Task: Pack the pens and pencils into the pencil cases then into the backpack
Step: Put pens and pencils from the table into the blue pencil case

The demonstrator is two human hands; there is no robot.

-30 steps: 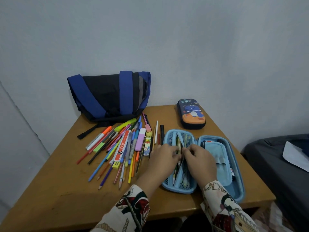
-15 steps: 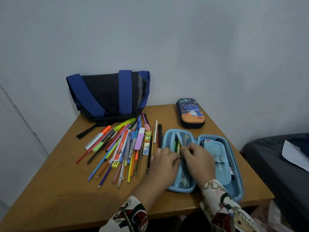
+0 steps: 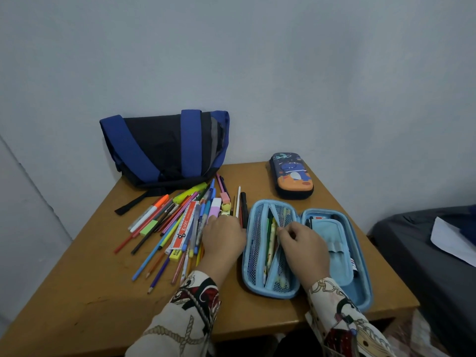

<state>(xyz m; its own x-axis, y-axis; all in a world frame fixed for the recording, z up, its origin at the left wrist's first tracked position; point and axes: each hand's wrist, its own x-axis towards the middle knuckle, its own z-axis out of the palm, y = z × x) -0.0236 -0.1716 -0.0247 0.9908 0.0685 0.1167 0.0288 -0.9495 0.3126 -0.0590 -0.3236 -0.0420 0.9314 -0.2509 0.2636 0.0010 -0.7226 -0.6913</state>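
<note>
Two pencil cases (image 3: pixel 307 249), one backpack (image 3: pixel 164 148), perhaps thirty loose pens and pencils (image 3: pixel 177 222).

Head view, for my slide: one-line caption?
Right hand at open pencil case; left hand on loose pens.

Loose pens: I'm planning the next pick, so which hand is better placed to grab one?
Left. The left hand already rests on the pen pile; the right hand is at the open case's mesh pocket.
</note>
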